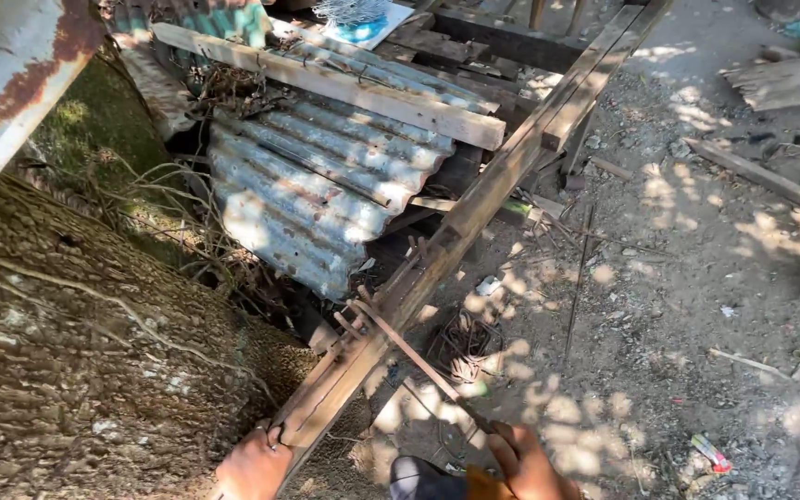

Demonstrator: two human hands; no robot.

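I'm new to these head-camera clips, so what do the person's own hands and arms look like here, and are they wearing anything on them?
Both hands are bare, with no gloves. The left hand has a thin ring on one finger. The right hand shows no ring or watch. Only the hands and a bit of wrist are in frame, so sleeves cannot be told.

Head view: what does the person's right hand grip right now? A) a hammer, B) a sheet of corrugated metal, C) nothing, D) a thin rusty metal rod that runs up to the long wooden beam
D: the right hand closes around the lower end of the thin rusty rod, which slants up to the bent pegs on the long wooden beam, while the left hand rests on the beam's near end.
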